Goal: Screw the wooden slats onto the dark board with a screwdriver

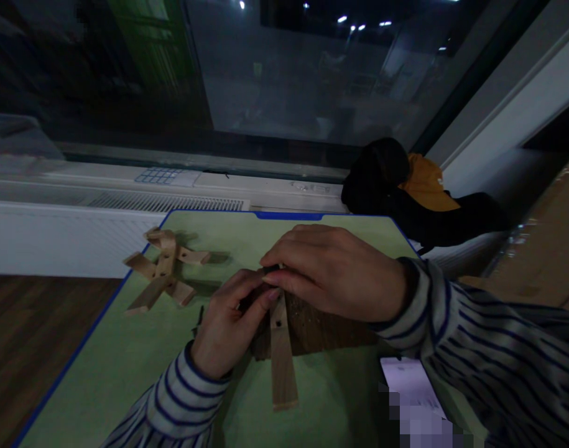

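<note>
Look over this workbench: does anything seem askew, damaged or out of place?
Nothing looks damaged or spilled. The loose wooden pieces lie in a crisscross heap at the green mat's left edge, one end overhanging it. Both hands work on a wooden slat.

The scene is viewed by a single head-worn camera, aimed forward and steeply down from close above the green, blue-edged surface (125,348), with a white radiator (55,236) and a dark window pane (288,81) taken in beyond its far edge.
</note>
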`<state>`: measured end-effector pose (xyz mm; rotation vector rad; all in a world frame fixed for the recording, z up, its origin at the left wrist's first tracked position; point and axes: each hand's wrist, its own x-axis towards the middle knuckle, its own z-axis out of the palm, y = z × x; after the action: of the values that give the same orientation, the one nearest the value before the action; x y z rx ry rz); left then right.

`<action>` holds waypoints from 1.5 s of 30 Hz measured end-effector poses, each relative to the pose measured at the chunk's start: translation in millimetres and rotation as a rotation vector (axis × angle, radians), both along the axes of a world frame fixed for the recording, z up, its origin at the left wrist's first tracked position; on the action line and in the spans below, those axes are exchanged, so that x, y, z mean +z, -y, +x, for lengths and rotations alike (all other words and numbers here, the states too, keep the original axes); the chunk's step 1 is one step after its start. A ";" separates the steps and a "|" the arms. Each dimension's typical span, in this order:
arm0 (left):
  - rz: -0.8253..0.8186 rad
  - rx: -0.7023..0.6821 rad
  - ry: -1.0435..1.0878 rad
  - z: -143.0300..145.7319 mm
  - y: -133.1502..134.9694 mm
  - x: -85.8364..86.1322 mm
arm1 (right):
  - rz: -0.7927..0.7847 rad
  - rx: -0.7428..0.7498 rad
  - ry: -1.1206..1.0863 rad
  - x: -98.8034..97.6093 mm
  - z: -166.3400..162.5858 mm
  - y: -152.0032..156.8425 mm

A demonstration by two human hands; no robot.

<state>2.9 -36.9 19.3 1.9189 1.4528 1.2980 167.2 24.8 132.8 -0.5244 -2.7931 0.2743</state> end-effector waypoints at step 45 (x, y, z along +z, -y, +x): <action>0.009 0.125 0.069 6.2 -1.5 -8.3 | 0.053 -0.053 0.126 1.7 -2.9 1.4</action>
<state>9.1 -35.4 10.9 1.7956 1.5565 1.4141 164.3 23.4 134.5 -0.6215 -2.8933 0.1606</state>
